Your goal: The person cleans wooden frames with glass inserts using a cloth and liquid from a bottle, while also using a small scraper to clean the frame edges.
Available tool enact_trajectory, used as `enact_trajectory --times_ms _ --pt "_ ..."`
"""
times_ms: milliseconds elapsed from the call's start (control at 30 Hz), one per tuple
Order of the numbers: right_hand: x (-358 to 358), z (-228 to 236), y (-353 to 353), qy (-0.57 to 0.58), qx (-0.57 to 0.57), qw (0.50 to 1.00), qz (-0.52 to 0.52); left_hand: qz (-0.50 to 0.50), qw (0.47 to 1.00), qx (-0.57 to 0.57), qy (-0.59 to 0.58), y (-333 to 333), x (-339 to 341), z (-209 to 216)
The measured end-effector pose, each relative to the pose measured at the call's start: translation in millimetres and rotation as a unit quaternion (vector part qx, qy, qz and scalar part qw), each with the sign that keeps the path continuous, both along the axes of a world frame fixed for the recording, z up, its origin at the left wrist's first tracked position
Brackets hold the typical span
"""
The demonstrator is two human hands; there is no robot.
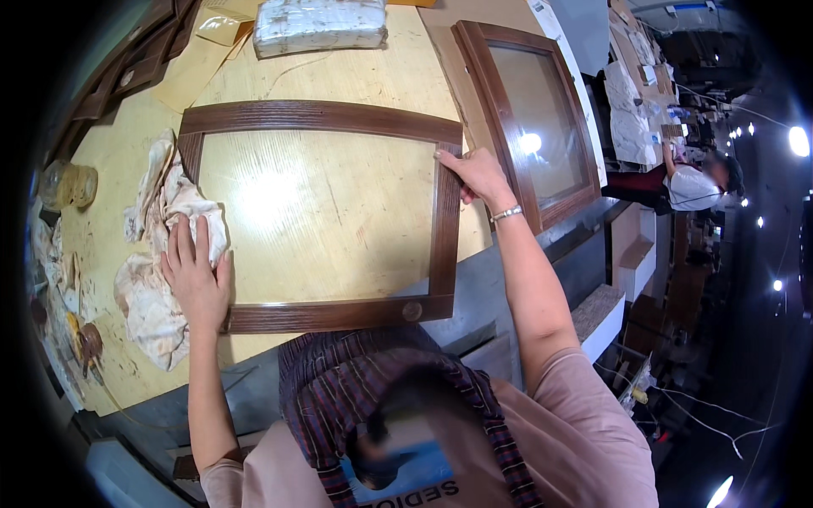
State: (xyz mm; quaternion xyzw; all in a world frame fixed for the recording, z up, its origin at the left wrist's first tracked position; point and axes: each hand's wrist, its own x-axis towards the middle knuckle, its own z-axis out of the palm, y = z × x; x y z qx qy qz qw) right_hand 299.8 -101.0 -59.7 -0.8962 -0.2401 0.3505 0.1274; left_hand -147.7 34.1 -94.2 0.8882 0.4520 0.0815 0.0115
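A dark brown wooden cabinet door with a glass pane [322, 118] lies flat on the pale worktable in front of me. My right hand [479, 174] grips its right side near the far corner, thumb on top and fingers curled round the outer edge. At the door's left side, my left hand [196, 269] lies flat with fingers spread on a crumpled, stained white rag [154, 292]. Part of the rag covers the door's left rail. A bright light reflects in the glass, and a round mark shows on the near rail.
A second glazed door [500, 102] lies at the right edge of the worktable [93, 254]. A plastic-wrapped white bundle [320, 25] sits at the back. Brown frames [127, 76] are stacked far left, above a jar [72, 184]. Another person [696, 186] is beyond the table, right.
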Motion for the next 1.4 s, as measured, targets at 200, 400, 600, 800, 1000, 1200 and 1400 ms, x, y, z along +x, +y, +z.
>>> enact_trajectory --times_ms 200,400,600,800,1000,1200,1400 --pt "-9 8 9 -0.016 -0.016 1.0 -0.005 0.002 1.0 0.012 -0.002 0 -1 -1" --pt "-17 12 9 -0.041 -0.023 0.999 -0.012 0.006 1.0 0.005 -0.011 0 -4 -1" --pt "0 2 2 0.06 0.024 0.997 -0.047 0.001 0.999 0.008 -0.031 0 3 -2" --pt "14 -25 -9 0.031 0.076 0.997 0.0 0.023 0.998 0.013 -0.063 -8 -9 -24" --pt "15 -37 -20 -0.122 0.036 0.99 0.065 0.089 0.95 0.02 -0.297 -2 -64 57" --pt "-25 -19 -15 -0.112 0.094 0.988 -0.038 0.343 0.821 0.082 -0.449 63 -216 67" --pt "-41 -46 -38 -0.213 0.165 0.961 -0.068 0.28 0.819 -0.074 -0.495 183 -220 48"
